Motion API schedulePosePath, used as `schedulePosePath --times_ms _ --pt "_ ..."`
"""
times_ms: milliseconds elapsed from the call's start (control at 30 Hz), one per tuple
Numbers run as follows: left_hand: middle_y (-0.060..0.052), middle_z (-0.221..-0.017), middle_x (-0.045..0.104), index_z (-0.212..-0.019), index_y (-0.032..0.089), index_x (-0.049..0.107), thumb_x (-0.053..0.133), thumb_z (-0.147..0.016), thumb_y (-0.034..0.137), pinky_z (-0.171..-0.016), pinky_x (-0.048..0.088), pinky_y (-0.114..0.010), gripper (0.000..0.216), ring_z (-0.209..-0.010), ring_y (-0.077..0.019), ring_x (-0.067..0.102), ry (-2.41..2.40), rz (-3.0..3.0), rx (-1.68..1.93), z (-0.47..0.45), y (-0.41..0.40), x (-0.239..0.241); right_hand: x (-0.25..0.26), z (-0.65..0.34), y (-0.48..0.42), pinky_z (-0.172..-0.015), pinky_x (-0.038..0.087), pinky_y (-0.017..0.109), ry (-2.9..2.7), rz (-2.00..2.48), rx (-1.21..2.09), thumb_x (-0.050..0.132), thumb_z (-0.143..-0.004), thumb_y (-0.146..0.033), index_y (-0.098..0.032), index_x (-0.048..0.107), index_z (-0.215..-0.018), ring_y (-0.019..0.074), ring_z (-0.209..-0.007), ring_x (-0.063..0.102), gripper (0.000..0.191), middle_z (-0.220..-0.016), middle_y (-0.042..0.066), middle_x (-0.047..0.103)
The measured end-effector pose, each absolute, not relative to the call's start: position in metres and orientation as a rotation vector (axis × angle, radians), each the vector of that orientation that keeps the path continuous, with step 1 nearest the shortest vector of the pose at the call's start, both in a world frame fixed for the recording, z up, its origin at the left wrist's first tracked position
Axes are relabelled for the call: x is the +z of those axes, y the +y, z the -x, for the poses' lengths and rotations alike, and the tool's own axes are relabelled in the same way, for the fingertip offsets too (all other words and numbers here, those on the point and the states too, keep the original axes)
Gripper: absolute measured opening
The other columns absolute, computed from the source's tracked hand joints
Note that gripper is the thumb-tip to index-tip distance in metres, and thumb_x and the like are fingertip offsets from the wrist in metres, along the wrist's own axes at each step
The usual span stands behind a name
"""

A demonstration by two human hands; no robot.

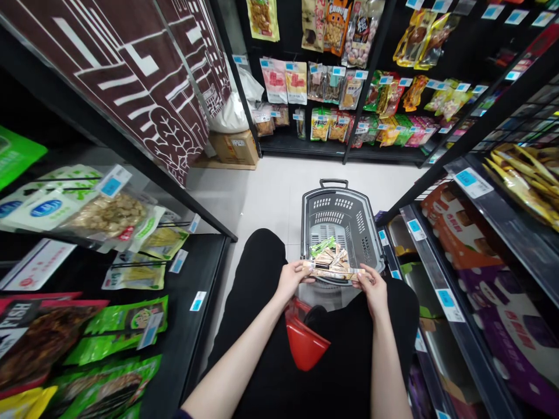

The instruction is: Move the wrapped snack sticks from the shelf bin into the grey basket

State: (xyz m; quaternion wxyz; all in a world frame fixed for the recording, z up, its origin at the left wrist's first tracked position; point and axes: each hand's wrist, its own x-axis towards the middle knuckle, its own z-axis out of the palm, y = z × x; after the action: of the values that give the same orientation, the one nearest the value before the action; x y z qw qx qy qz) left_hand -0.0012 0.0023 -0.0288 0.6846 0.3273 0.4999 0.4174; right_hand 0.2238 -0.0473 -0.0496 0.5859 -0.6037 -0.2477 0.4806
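Between my two hands a narrow snack packet (334, 273) is stretched level over the near rim of a grey shopping basket (307, 218). My left hand (293, 278) pinches its left end, and my right hand (370, 285) pinches the right end. Inside the basket, beyond the held packet, lie several small tan snack packets (334, 255) and a green packet (322, 247). The basket stands on the floor in front of my knees, its dark handle at the far side. Print on the held packet is too small to read.
Shelves with hanging snack bags (131, 218) flank me on the left. On the right are shelves with purple and orange cartons (519, 326). A back rack (301, 145) holds more bags. A cardboard box (238, 148) sits on the floor. Something red (305, 343) is below my hands.
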Motion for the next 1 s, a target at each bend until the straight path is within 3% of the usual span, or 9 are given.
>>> schedulePosePath --times_ms 167,333,467,567,767,867,1000 --pt "-0.007 -0.076 0.073 -0.077 0.012 0.07 0.076 -0.056 0.026 -0.044 0.048 -0.017 0.027 -0.07 -0.017 0.066 1.184 -0.782 0.93 0.003 0.003 -0.029 -0.052 -0.225 -0.046 -0.051 0.053 0.028 -0.581 1.401 1.085 0.081 -0.053 -0.035 -0.015 0.067 -0.077 0.0151 -0.048 0.063 0.034 -0.066 0.001 0.068" --pt "-0.008 -0.078 0.073 -0.079 0.013 0.073 0.073 -0.056 0.02 -0.039 0.041 -0.015 0.024 -0.066 -0.0163 0.065 1.202 -0.794 0.887 0.003 0.004 -0.028 -0.051 -0.225 -0.046 -0.066 0.055 0.035 -0.578 1.361 1.053 0.076 -0.058 -0.042 -0.016 0.067 -0.077 0.019 -0.064 0.066 0.034 -0.079 0.005 0.07" --pt "-0.011 -0.093 0.072 -0.074 0.011 0.073 0.065 -0.059 0.018 -0.062 0.054 -0.024 0.018 -0.08 -0.0201 0.067 1.141 -0.751 0.888 0.002 0.003 -0.027 -0.053 -0.226 -0.046 -0.069 0.055 0.038 -0.569 1.361 1.024 0.072 -0.061 -0.048 -0.015 0.065 -0.066 0.0212 -0.071 0.066 0.034 -0.078 0.006 0.07" --pt "-0.014 -0.095 0.071 -0.074 0.009 0.072 0.061 -0.065 0.023 -0.076 0.054 -0.031 0.02 -0.09 -0.0238 0.066 1.118 -0.736 0.904 0.001 0.003 -0.028 -0.056 -0.227 -0.045 -0.073 0.053 0.037 -0.569 1.388 0.977 0.078 -0.055 -0.039 -0.015 0.063 -0.063 0.0225 -0.079 0.066 0.029 -0.081 0.006 0.07" --pt "-0.01 -0.095 0.072 -0.094 0.011 0.069 0.078 -0.05 0.017 -0.079 0.053 -0.031 0.045 -0.088 -0.0232 0.067 1.191 -0.767 0.936 0.002 0.005 -0.036 -0.06 -0.227 -0.044 -0.08 0.051 0.038 -0.57 1.415 0.969 0.081 -0.05 -0.031 -0.015 0.065 -0.095 0.0237 -0.085 0.067 0.05 -0.098 0.009 0.069" --pt "-0.008 -0.085 0.073 -0.092 0.011 0.067 0.078 -0.052 0.019 -0.075 0.055 -0.031 0.042 -0.081 -0.0212 0.068 1.195 -0.769 0.92 0.001 0.005 -0.037 -0.061 -0.227 -0.044 -0.083 0.05 0.04 -0.571 1.415 1.0 0.081 -0.052 -0.032 -0.013 0.065 -0.087 0.0236 -0.082 0.067 0.043 -0.087 0.008 0.071" --pt "-0.004 -0.064 0.07 -0.077 0.011 0.064 0.078 -0.055 0.024 -0.057 0.058 -0.032 0.029 -0.065 -0.0212 0.068 1.212 -0.782 0.867 -0.002 0.002 -0.037 -0.061 -0.225 -0.045 -0.077 0.053 0.039 -0.583 1.407 1.027 0.078 -0.055 -0.038 -0.015 0.062 -0.075 0.0206 -0.073 0.067 0.034 -0.073 0.003 0.071"
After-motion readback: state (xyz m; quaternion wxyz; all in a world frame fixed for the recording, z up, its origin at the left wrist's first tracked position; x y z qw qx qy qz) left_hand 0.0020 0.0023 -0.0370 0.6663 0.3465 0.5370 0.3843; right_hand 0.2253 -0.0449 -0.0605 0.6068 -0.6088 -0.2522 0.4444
